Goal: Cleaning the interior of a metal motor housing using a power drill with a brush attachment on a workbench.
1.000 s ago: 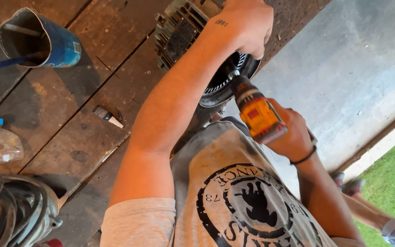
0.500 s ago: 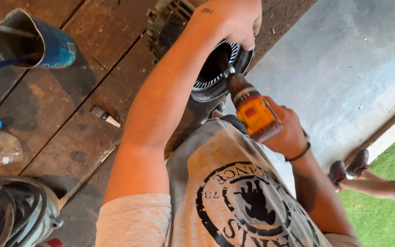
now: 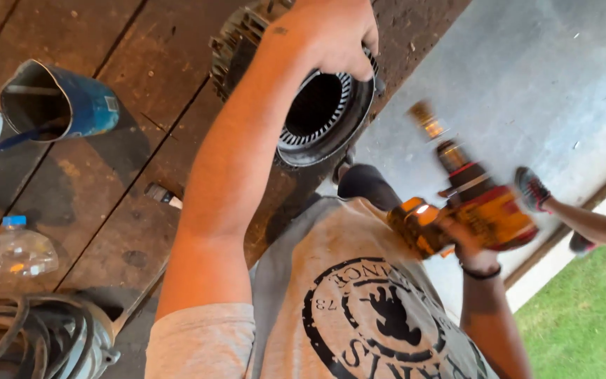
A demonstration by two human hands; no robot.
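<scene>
My left hand (image 3: 331,35) grips the top rim of a round electric motor housing (image 3: 324,119), whose dark opening with finned windings faces me at the edge of a worn wooden workbench (image 3: 92,182). My right hand (image 3: 468,249) holds a yellow and black cordless drill (image 3: 485,210), blurred with motion. The drill's bit (image 3: 426,119) points up, a short way to the right of the housing and apart from it. My grey printed shirt fills the bottom middle.
On the bench stand a dented blue can (image 3: 57,105), a clear plastic bottle with a blue cap (image 3: 19,253), a small brush (image 3: 163,194) and coiled hose (image 3: 29,344). Another person's leg and shoe (image 3: 562,210) cross the concrete floor (image 3: 527,70) beside grass (image 3: 590,316).
The drill has pulled back from the motor housing to the right, baring the housing's opening. My left hand has stayed on the rim. The other person's leg has moved.
</scene>
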